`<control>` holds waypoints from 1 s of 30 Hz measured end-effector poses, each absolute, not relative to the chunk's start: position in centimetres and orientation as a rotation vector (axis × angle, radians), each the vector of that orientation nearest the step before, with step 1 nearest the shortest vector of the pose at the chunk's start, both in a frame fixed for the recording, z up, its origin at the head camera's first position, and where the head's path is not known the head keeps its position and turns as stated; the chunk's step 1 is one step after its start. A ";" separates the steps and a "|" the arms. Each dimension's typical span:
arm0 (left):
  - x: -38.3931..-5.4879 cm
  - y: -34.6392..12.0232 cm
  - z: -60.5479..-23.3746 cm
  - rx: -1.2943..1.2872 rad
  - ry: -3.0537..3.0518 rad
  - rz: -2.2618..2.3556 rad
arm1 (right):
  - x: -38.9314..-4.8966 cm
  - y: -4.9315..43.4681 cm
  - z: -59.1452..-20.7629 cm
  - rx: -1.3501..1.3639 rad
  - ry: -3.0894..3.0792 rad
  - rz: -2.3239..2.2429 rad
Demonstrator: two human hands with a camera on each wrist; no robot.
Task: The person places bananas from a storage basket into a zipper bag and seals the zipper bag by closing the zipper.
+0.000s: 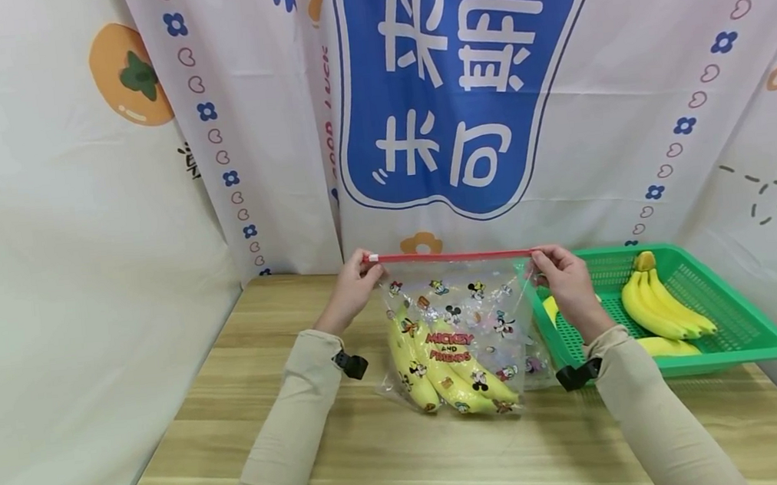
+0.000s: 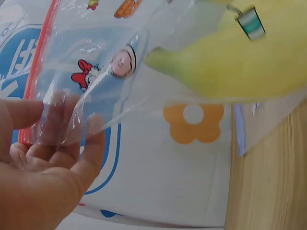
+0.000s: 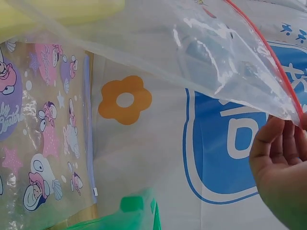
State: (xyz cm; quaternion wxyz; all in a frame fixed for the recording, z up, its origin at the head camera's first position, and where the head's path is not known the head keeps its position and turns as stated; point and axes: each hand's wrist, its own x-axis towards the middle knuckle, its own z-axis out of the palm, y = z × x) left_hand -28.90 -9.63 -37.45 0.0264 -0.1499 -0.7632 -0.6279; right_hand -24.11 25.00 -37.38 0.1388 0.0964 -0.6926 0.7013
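A clear zip bag (image 1: pixel 478 319) printed with cartoon figures hangs upright between my two hands, its red zip strip stretched straight across the top. Inside it lies a bunch of yellow bananas (image 1: pixel 442 376), low in the bag near the tabletop. My left hand (image 1: pixel 354 288) pinches the top left corner, beside the white slider (image 1: pixel 373 258). The top right corner is held between thumb and fingers of my right hand (image 1: pixel 569 284). In the left wrist view, a banana (image 2: pixel 225 67) shows through the plastic.
To the right stands a green basket (image 1: pixel 749 319) with more bananas (image 1: pixel 657 304) in it. Another printed clear bag (image 3: pixel 53 134) lies on the wooden table (image 1: pixel 237 410), behind the held one. A printed cloth (image 1: pixel 285 167) hangs along the table's back edge.
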 end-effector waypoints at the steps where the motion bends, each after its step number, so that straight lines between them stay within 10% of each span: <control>1: -28.8 -9.5 -37.4 -0.450 -2.347 -1.951 | -24.1 25.1 -37.4 0.279 -2.005 2.053; 30: -25.8 -10.2 -34.7 -0.279 -2.213 -2.126 | -22.3 24.3 -35.8 0.356 -2.209 1.879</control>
